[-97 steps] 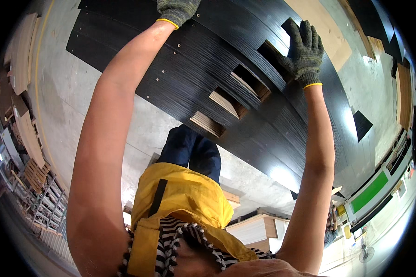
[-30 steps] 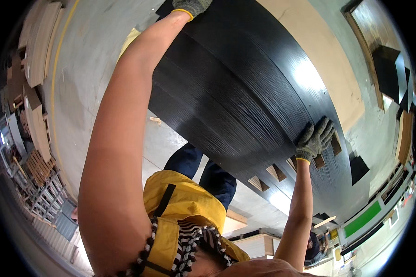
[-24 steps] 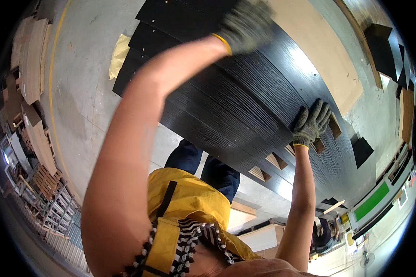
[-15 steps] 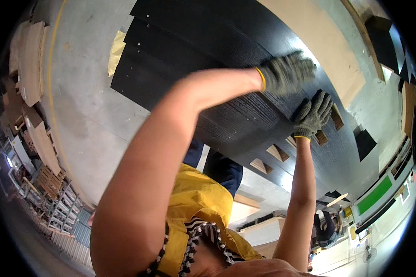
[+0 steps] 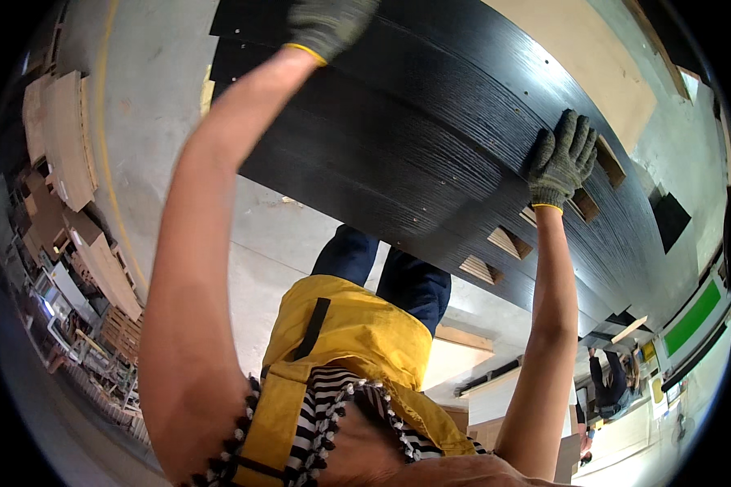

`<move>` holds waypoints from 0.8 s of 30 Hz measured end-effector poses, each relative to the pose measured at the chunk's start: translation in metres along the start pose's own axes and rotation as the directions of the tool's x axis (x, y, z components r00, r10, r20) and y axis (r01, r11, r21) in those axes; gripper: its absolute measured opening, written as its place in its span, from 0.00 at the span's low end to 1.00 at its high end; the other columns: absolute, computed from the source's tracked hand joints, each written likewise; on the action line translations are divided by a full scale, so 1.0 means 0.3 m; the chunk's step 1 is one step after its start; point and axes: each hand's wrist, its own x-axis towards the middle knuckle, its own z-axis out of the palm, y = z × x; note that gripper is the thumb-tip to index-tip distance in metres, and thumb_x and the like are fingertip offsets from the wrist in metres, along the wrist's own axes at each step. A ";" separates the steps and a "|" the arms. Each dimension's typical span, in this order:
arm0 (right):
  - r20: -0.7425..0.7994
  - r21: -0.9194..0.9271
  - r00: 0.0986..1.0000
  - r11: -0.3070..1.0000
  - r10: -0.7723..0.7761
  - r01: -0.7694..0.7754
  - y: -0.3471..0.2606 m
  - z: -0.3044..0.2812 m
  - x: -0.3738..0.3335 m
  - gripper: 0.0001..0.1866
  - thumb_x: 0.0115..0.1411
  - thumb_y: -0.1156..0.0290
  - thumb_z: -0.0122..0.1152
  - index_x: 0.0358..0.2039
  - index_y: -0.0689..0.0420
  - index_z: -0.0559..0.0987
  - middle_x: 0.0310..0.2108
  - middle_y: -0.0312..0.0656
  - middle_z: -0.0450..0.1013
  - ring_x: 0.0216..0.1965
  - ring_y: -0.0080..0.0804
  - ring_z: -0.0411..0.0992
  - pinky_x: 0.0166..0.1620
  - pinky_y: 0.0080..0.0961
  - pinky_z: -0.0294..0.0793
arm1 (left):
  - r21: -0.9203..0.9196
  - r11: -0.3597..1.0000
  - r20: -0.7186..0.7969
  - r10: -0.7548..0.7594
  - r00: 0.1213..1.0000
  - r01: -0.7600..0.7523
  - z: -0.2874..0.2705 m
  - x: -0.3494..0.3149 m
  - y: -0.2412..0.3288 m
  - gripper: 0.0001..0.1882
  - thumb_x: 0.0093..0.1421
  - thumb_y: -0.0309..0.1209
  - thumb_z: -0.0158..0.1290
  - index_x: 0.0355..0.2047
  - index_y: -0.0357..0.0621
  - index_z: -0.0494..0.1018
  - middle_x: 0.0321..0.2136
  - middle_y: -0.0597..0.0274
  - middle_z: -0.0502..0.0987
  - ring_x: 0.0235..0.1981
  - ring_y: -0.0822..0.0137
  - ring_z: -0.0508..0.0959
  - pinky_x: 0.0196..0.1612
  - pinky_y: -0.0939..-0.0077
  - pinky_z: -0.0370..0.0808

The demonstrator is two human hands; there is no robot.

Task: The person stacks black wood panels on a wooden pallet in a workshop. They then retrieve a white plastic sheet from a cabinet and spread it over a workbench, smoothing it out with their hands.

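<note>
A large black panel (image 5: 365, 138) with a wood-grain surface lies in front of me, dotted with small pale specks. Near its right end are several angular cut-outs (image 5: 508, 242) with raw wood edges. My right hand (image 5: 562, 162), in a dark grey knit glove, rests flat on the panel beside these cut-outs, fingers spread. At the top edge of the view is my left hand (image 5: 329, 24), in a matching glove, over the panel's far left part. Its fingers are blurred and partly cut off by the frame, so I cannot tell whether it touches the surface.
A pale board (image 5: 585, 57) lies beyond the panel. Stacked wooden boards (image 5: 65, 146) and pallets (image 5: 122, 329) stand at the left. A small black piece (image 5: 672, 221) is on the floor at the right. Another person (image 5: 609, 385) is in the background at the lower right.
My left hand has swept from near the right hand across the panel to the far left. My right hand stays flat on the panel. The whole view has shifted slightly.
</note>
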 end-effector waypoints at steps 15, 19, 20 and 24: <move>-0.002 -0.057 1.000 0.998 -0.023 0.023 0.005 0.002 -0.013 0.30 0.64 0.50 0.41 0.64 0.49 0.61 0.66 0.46 0.53 0.67 0.47 0.47 0.66 0.46 0.41 | -0.389 0.908 -0.154 0.106 0.982 -0.158 -0.025 -0.040 -0.010 0.33 0.59 0.48 0.42 0.58 0.37 0.62 0.63 0.42 0.56 0.64 0.42 0.55 0.62 0.41 0.51; -0.006 -0.028 0.999 0.999 -0.045 0.045 -0.004 0.000 0.008 0.30 0.64 0.51 0.41 0.64 0.49 0.61 0.66 0.46 0.53 0.67 0.47 0.48 0.66 0.45 0.42 | -0.190 0.954 -0.020 -0.238 0.971 0.230 0.241 -0.091 -0.402 0.34 0.65 0.49 0.36 0.65 0.42 0.51 0.66 0.50 0.49 0.68 0.52 0.47 0.66 0.47 0.42; -0.003 -0.044 0.999 0.998 -0.033 0.033 -0.005 -0.003 0.006 0.30 0.64 0.51 0.41 0.64 0.49 0.61 0.66 0.46 0.53 0.67 0.47 0.48 0.66 0.45 0.42 | -0.230 0.919 0.102 -0.306 0.947 0.321 0.249 -0.088 -0.456 0.33 0.65 0.48 0.35 0.65 0.43 0.50 0.67 0.51 0.48 0.68 0.52 0.45 0.66 0.46 0.40; -0.020 -0.070 1.000 0.997 -0.024 0.022 0.005 0.000 -0.006 0.30 0.64 0.52 0.40 0.64 0.50 0.60 0.66 0.46 0.53 0.67 0.47 0.48 0.66 0.45 0.42 | -0.503 0.693 0.151 -0.517 0.843 0.516 0.229 -0.047 -0.484 0.30 0.67 0.48 0.32 0.62 0.41 0.56 0.60 0.46 0.62 0.58 0.46 0.65 0.60 0.55 0.61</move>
